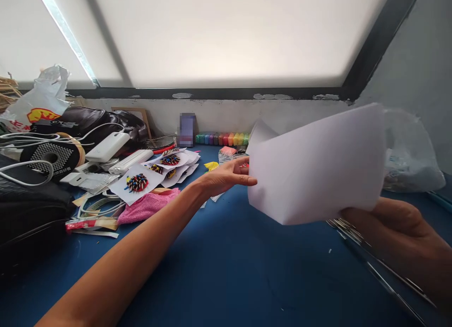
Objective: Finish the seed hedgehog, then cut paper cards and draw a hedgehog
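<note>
A blank white sheet of paper (pixel 314 171) is lifted above the blue table, its far left part curling up. My right hand (pixel 399 228) pinches its lower right edge, with the thumb in front. My left hand (pixel 228 177) reaches to the sheet's left edge. Its thumb lies across the front of that edge, and the fingers stretch forward with their tips partly hidden behind the paper. A gap shows between thumb and fingers, with a bit of red beyond it. Left of this hand lie several white papers (pixel 189 158) bearing colourful spiky clay shapes (pixel 137 182).
A pink cloth (pixel 148 207), white power bank (pixel 108 146), cables and black bag (pixel 31 209) crowd the left. Colourful clay packs (pixel 226 139) line the wall beside a phone (pixel 186 129). Metal tools (pixel 388 280) lie under my right hand, near a clear plastic bag (pixel 411 162).
</note>
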`<action>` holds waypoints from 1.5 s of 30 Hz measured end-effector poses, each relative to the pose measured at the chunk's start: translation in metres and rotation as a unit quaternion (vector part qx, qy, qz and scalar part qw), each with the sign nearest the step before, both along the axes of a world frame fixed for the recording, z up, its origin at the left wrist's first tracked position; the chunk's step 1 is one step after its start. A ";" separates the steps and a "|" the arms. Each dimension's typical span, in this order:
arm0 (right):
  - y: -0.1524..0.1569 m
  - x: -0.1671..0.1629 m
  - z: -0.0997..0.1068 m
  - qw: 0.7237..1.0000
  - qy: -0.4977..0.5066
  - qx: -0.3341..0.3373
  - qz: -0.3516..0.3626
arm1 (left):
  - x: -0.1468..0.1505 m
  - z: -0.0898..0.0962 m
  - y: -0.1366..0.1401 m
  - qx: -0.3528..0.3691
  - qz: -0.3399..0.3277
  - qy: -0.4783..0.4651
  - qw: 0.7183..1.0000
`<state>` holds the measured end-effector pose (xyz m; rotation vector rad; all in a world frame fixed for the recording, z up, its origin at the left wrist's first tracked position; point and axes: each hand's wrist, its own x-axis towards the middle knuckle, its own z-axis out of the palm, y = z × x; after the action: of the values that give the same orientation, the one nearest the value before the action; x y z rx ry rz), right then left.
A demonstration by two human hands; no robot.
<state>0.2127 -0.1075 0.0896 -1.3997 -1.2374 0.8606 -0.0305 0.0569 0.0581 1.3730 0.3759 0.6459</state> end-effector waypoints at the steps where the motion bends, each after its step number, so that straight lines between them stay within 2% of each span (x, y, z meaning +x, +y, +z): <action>1: 0.003 0.004 0.000 1.000 0.003 -0.002 0.006 | -0.001 -0.001 0.002 -0.003 0.019 -0.011 1.000; 3: 0.009 0.012 -0.001 1.000 0.003 -0.015 0.017 | -0.005 -0.002 0.007 0.002 0.073 -0.035 0.997; 7: 0.020 0.020 -0.002 0.997 -0.056 -0.039 -0.025 | -0.014 0.004 0.011 0.045 0.137 -0.049 0.988; 11: 0.026 0.016 -0.010 0.986 -0.145 -0.072 -0.034 | -0.019 0.009 0.009 0.112 0.118 0.082 0.983; 13: 0.029 0.015 -0.015 0.976 -0.198 -0.085 -0.017 | -0.019 0.005 0.008 0.137 0.127 0.158 0.970; 15: 0.031 0.014 -0.019 0.970 -0.228 -0.088 -0.005 | -0.018 0.000 0.008 0.142 0.143 0.189 0.961; 19: 0.032 0.012 -0.018 0.975 -0.210 -0.075 -0.008 | -0.015 -0.006 0.008 0.128 0.135 0.177 0.966; 24: 0.030 0.011 -0.011 0.990 -0.101 -0.095 -0.013 | -0.018 0.003 0.007 0.047 0.096 0.128 0.986; 26: 0.030 0.010 -0.010 0.989 -0.082 -0.121 -0.009 | -0.021 0.007 0.009 0.045 0.113 0.138 0.983; 28: 0.029 0.006 -0.010 0.983 -0.073 -0.165 0.030 | -0.023 0.010 0.013 0.101 0.182 0.171 0.963; 30: 0.027 0.002 -0.013 0.969 -0.067 -0.219 0.088 | -0.024 0.012 0.017 0.175 0.262 0.199 0.928; 32: 0.026 -0.001 -0.018 0.952 -0.074 -0.264 0.133 | -0.022 0.012 0.018 0.226 0.300 0.209 0.903; 35: 0.025 0.000 -0.029 0.931 -0.120 -0.308 0.158 | -0.011 0.010 0.010 0.262 0.266 0.216 0.903; 37: 0.025 0.004 -0.034 0.920 -0.162 -0.319 0.160 | -0.001 0.007 -0.002 0.290 0.211 0.236 0.903; 38: 0.025 0.006 -0.035 0.913 -0.183 -0.323 0.168 | 0.005 0.005 -0.008 0.342 0.154 0.273 0.886; 41: 0.025 0.010 -0.034 0.886 -0.235 -0.337 0.217 | 0.023 -0.003 -0.023 0.364 0.063 0.309 0.876; 43: 0.025 0.010 -0.032 0.871 -0.254 -0.343 0.243 | 0.035 -0.008 -0.025 0.376 0.037 0.330 0.865; 45: 0.026 0.009 -0.031 0.870 -0.275 -0.337 0.231 | 0.046 -0.012 -0.021 0.392 0.040 0.348 0.851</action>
<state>0.2218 -0.0812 0.0583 -2.0377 -1.8649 1.3727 0.0155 0.0354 0.0462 2.3967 0.8040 0.3399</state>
